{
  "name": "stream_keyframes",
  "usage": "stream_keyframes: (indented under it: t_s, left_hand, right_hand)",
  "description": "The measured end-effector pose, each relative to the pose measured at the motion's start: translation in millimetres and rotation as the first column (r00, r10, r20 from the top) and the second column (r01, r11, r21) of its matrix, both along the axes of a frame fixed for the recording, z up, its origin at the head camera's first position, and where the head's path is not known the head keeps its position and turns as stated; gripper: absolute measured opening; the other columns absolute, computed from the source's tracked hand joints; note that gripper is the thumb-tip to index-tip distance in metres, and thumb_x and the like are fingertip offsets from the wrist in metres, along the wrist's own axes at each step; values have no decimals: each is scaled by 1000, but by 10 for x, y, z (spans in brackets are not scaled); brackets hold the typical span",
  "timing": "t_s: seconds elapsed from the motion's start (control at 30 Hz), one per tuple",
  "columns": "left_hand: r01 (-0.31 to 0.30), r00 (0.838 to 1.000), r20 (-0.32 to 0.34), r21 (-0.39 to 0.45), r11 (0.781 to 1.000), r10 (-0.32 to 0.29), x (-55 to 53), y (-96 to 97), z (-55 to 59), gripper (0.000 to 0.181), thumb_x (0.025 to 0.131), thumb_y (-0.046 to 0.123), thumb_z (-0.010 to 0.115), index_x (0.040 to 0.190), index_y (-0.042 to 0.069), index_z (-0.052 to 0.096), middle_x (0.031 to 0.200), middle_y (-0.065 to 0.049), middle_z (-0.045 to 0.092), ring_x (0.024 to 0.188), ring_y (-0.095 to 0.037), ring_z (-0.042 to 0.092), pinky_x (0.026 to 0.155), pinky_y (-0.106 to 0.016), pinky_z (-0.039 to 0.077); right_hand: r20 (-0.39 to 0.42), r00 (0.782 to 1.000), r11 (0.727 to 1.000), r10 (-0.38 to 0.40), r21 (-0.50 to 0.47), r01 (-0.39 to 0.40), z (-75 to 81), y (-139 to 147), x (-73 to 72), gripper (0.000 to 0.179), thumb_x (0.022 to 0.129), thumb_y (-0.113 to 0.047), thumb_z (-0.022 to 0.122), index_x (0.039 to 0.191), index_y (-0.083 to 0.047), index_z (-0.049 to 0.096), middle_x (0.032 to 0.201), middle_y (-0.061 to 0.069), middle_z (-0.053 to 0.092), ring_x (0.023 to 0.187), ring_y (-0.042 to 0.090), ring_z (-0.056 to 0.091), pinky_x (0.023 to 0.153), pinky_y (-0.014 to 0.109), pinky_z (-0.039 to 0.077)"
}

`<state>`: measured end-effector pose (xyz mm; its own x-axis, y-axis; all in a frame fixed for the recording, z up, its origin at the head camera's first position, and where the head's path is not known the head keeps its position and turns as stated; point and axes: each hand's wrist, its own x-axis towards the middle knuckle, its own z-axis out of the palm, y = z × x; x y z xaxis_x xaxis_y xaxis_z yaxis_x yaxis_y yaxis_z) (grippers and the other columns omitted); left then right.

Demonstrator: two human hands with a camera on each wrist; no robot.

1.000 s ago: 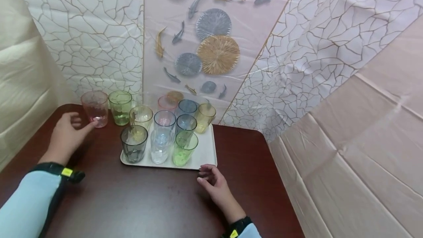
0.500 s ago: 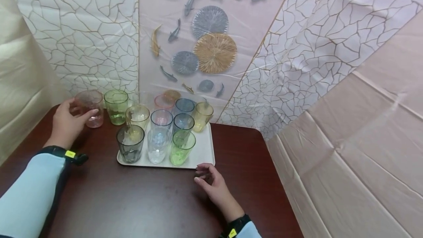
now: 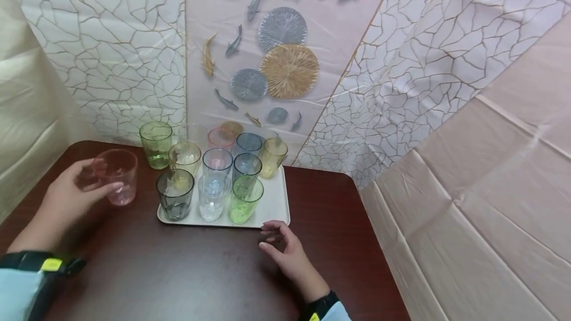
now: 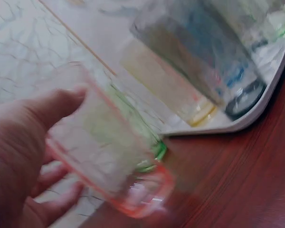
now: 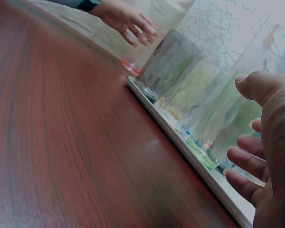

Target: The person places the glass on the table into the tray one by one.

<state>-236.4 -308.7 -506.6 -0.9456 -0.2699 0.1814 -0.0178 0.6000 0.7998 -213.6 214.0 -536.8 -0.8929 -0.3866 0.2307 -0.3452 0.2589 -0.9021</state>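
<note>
My left hand (image 3: 67, 199) grips a clear pink tumbler (image 3: 119, 180) by its side, left of the tray. In the left wrist view the thumb lies along one side of the tumbler (image 4: 95, 147) and the fingers are on the other. A green tumbler (image 3: 156, 146) stands behind it on the table, off the tray. My right hand (image 3: 292, 254), its fingers loosely curved and holding nothing, is by the front right corner of the white tray (image 3: 277, 204). In the right wrist view a light green tumbler (image 5: 211, 133) stands close beyond that hand.
Several tinted and clear tumblers crowd the tray, among them a grey one (image 3: 175, 196) at its front left, a blue one (image 3: 248, 163) and a yellow one (image 3: 273, 157). The dark brown table (image 3: 178, 271) meets patterned cloth (image 3: 134, 53) at the back.
My left hand has taken hold of the pink tumbler and brought it toward me from its place beside the green one. The right hand has barely moved.
</note>
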Motion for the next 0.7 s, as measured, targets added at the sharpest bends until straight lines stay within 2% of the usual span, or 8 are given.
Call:
stream_keyframes:
  t_s: [0.1, 0.17, 0.3, 0.37, 0.4, 0.5, 0.6, 0.7]
  left_hand:
    - [60, 998, -23, -27, 998, -61, 262, -15, -6, 84, 83, 45, 86, 143, -2, 50, 131, -30, 61, 92, 8, 60, 66, -6, 45]
    - [111, 993, -35, -29, 993, -112, 420, -15, -1, 77, 83, 38, 88, 139, -1, 53, 125, -21, 66, 86, 22, 50, 66, -4, 45]
    - [233, 967, -100, -25, 972, -234, 666, 74, 38, 68, 79, 22, 92, 134, 2, 57, 120, 17, 63, 89, 18, 58, 69, -5, 51]
    - [298, 943, -146, -16, 954, -298, 740, 171, 68, 69, 76, 14, 93, 134, 3, 57, 119, 30, 56, 92, 12, 63, 71, -9, 55]
    - [324, 932, -166, -16, 946, -322, 765, 235, 87, 71, 74, 12, 94, 134, 3, 58, 120, 32, 56, 93, 10, 65, 72, -11, 57]
    - [389, 899, -212, -18, 921, -384, 802, 461, 139, 76, 68, 10, 96, 135, 4, 60, 123, 28, 58, 95, 3, 68, 73, -18, 60]
    - [445, 872, -234, 9, 895, -431, 811, 738, 175, 79, 65, 12, 97, 135, 5, 61, 125, 11, 65, 98, -2, 70, 76, -24, 62]
    - [512, 838, -256, 63, 857, -482, 788, 1047, 185, 78, 67, 13, 96, 136, 4, 61, 125, -9, 69, 100, -11, 72, 80, -26, 62]
  right_hand:
    - [-25, 999, 999, 33, -2, -33, 19, -26, 33, 46, 94, -6, 76, 135, -3, 57, 129, 25, 63, 116, 41, 63, 94, 59, 54]
    - [-30, 998, 999, 49, -4, -49, 44, -44, 59, 47, 94, -6, 76, 136, -6, 57, 131, 25, 62, 117, 41, 62, 96, 56, 55]
    - [-72, 994, 996, 85, -13, -86, 79, -83, 102, 49, 93, -7, 77, 137, -5, 55, 131, 22, 62, 119, 42, 61, 96, 54, 55]
    - [-113, 987, 993, 111, -15, -114, 88, -110, 118, 52, 93, -7, 78, 139, -2, 54, 132, 21, 61, 119, 42, 61, 96, 55, 55]
    - [-135, 983, 991, 126, -16, -130, 90, -127, 123, 54, 92, -7, 78, 139, -1, 53, 132, 22, 61, 119, 41, 61, 96, 55, 55]
    - [-179, 969, 984, 170, -16, -175, 101, -187, 134, 62, 90, -4, 79, 143, 3, 48, 135, 25, 60, 121, 37, 62, 97, 56, 54]
    - [-191, 960, 978, 204, -13, -210, 119, -258, 141, 69, 88, -2, 81, 147, 3, 45, 138, 26, 58, 124, 34, 60, 100, 56, 53]
    - [-192, 953, 970, 234, -18, -242, 155, -341, 149, 77, 86, -1, 82, 150, 3, 41, 142, 24, 56, 127, 37, 58, 103, 53, 51]
